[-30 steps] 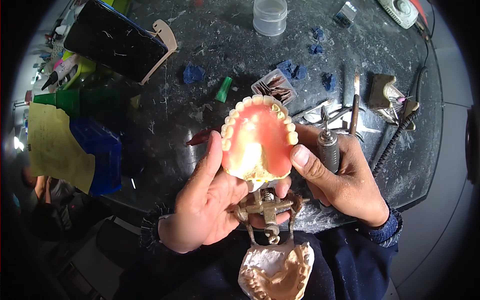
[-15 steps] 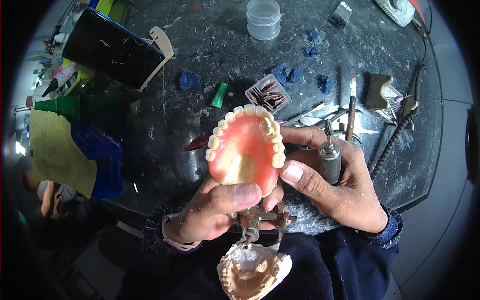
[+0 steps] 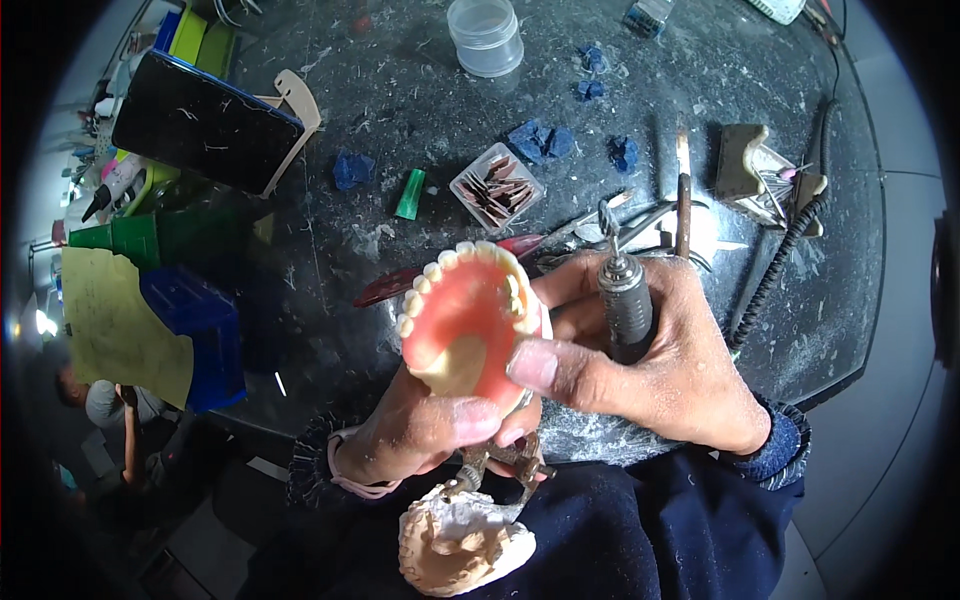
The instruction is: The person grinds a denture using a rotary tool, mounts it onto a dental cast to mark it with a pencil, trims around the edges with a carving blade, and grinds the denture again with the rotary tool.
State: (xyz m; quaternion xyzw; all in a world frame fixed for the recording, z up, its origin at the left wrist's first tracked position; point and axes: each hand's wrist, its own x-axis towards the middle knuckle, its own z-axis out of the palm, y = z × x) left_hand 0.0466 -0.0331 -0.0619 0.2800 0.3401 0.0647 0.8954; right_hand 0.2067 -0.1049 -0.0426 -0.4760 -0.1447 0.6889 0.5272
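My left hand grips an upper denture with a pink base and cream teeth, tilted with its palate side up. A pale patch shows at the back of the palate. Below it hangs a metal articulator, carrying a plaster jaw model over my lap. My right hand is closed round a rotary handpiece, its bur pointing away from me. The right thumb presses on the denture's right side, and the right index finger lies behind it.
Beyond my hands lie a box of reddish-brown strips, a green cone, crumpled blue scraps, a clear jar and metal hand tools. A black corded cable runs along the right. A phone leans at the left.
The denture has turned and tilted to the left, and the right thumb has moved onto its side. The articulator and plaster model have shifted left. The whole view has shifted slightly.
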